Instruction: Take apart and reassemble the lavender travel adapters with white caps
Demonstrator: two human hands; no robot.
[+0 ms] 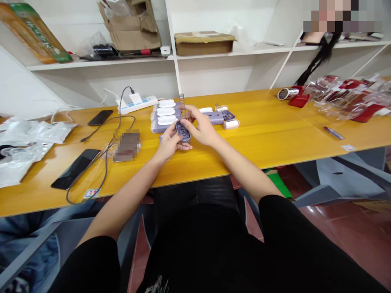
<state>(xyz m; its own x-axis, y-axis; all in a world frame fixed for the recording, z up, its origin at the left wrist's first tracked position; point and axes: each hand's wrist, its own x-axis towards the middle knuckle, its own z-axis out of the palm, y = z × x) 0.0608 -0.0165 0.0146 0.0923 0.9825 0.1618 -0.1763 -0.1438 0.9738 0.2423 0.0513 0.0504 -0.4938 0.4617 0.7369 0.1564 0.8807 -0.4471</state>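
Note:
My left hand [169,143] holds a small purple-grey plastic piece [183,132] with an open, hollow side facing up. Over its upper end, my right hand [198,125] is closed, thumb and fingers together; a coiled metal spring [182,99] stands up just beyond those fingertips. Whether the fingers grip the spring or the piece is hard to tell. Behind my left hand lie purple-grey parts with white ribbed pieces [166,111] on top. Right of my right hand sit a purple-grey part [215,118] and a white rounded piece [231,124].
Phones [75,169], a cable [106,162] and plastic bags [29,142] lie on the left of the yellow table [259,142]. A power strip [139,104] stands behind. Red and clear plastic items [342,95] are at the right, below shelves with boxes [204,44].

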